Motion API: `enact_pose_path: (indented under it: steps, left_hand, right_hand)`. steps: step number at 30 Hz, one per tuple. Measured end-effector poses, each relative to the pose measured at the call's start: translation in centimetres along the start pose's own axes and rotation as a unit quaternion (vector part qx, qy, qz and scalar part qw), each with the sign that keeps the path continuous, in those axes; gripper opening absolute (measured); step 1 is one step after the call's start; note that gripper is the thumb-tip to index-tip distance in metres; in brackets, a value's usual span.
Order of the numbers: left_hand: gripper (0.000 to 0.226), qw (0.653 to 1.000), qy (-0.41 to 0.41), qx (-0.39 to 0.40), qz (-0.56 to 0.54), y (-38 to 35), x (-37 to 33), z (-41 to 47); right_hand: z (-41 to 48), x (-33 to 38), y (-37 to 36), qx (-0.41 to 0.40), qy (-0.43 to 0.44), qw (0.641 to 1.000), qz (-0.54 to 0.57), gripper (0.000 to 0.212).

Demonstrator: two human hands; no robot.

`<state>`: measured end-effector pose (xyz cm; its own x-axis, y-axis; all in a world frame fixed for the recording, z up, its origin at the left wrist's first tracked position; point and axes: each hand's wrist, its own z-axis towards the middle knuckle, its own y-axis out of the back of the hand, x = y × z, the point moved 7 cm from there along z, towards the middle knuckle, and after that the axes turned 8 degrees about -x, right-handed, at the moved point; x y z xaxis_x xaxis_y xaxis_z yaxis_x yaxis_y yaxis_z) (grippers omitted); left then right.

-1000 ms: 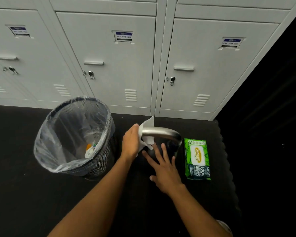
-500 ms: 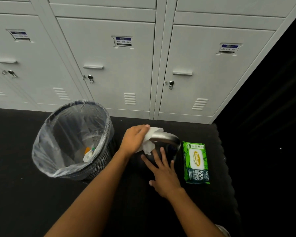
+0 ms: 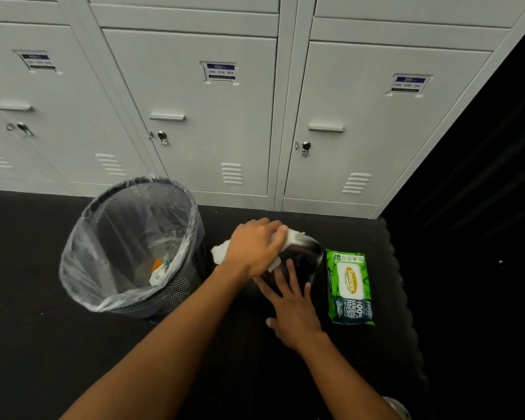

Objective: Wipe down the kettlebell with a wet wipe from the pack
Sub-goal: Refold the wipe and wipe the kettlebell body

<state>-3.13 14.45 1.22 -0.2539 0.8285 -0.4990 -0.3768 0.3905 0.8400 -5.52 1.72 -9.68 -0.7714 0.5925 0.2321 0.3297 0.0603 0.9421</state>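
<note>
At the far left a black mesh wastebasket [image 3: 182, 283] lined with a clear plastic bag is stood on the dark floor mat [image 3: 58, 344], and a few scraps can be seen at its bottom. Just to its right, the left hand [image 3: 255, 247] is curled over the top of the polished steel handle of the black kettlebell [image 3: 311, 248]. A crumpled white wet wipe [image 3: 222, 254] is pinched between that grip and the metal, with loose ends bunched out at the wrist side and past the fingertips. The kettlebell is stood on the mat between the wastebasket and the pack. Its handle is arched, with the long axis laid left to right across the view. The bare stretch of steel is found to the right of the grip, curving down toward the pack. The right hand [image 3: 294, 307] is laid below the handle, fingers spread flat on the dark body, which is judged to be steadied by it. A rightward stroke along the arch is judged to be called for next, the left hand being the nearer. At the right a green plastic pack of wet wipes [image 3: 350, 286] is seen lying flat just beside the kettlebell.
</note>
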Motion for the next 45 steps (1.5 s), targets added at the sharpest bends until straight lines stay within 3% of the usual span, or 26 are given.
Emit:
enact_pose_path:
  steps: [6,11,14,17,20,22,25,28,32,34,37,40,43,45]
  left_hand:
    - [0.046,0.97,-0.164,0.076,0.166,-2.7,-5.0,0.2]
    - [0.046,0.967,-0.2,0.146,0.065,-1.4,-2.7,0.7]
    - [0.044,0.975,-0.145,0.166,-0.026,-0.5,0.3,0.1]
    - [0.039,0.972,-0.026,0.161,-0.171,-0.2,3.7,-1.1]
    - [0.033,0.929,0.085,0.134,-0.335,-0.3,5.9,-2.6]
    - [0.031,0.914,0.119,0.124,-0.368,-0.3,6.2,-3.1]
    - [0.033,0.934,0.119,0.119,-0.315,-0.2,5.2,-2.6]
    - [0.038,0.979,0.033,0.15,-0.133,-0.4,1.8,-0.6]
    - [0.044,0.98,-0.052,0.187,0.035,-1.9,-1.8,1.5]
    - [0.046,0.984,-0.08,0.146,0.068,-2.1,-2.2,1.3]
    - [0.044,0.993,-0.11,0.047,0.025,-0.6,-1.3,-0.4]
    - [0.038,0.993,-0.008,0.019,-0.118,-0.6,3.3,-2.4]
    - [0.038,0.941,0.139,0.014,-0.309,-1.7,6.3,-4.5]
    - [0.037,0.929,0.167,-0.009,-0.331,-2.1,6.2,-4.7]
  right_hand:
    - [0.0,0.1,0.1,0.021,-0.008,1.0,0.019,0.083]
    - [0.1,-0.1,0.2,0.001,0.007,1.0,0.005,0.107]
    - [0.0,-0.1,0.2,-0.008,0.012,1.0,0.005,0.113]
    - [0.0,-0.1,0.3,-0.033,0.011,0.999,0.001,0.112]
    - [0.0,-0.1,0.3,-0.054,0.011,0.998,-0.007,0.103]
    - [0.0,0.0,0.2,-0.06,0.008,0.998,-0.009,0.1]
    - [-0.1,0.0,0.0,-0.063,0.0,0.998,-0.023,0.099]
    - [-0.1,0.0,-0.1,-0.075,-0.008,0.996,-0.037,0.098]
    - [0.0,0.1,-0.3,-0.077,-0.012,0.997,-0.014,0.098]
    - [0.1,0.1,-0.5,-0.079,-0.017,0.997,-0.012,0.097]
    - [0.1,0.1,-0.5,-0.083,-0.012,0.996,-0.021,0.093]
    - [0.0,0.1,-0.1,-0.065,-0.005,0.998,-0.018,0.094]
    - [-0.1,0.3,0.1,-0.065,-0.005,0.998,-0.013,0.095]
    - [-0.1,0.2,0.1,-0.064,-0.008,0.998,-0.013,0.096]
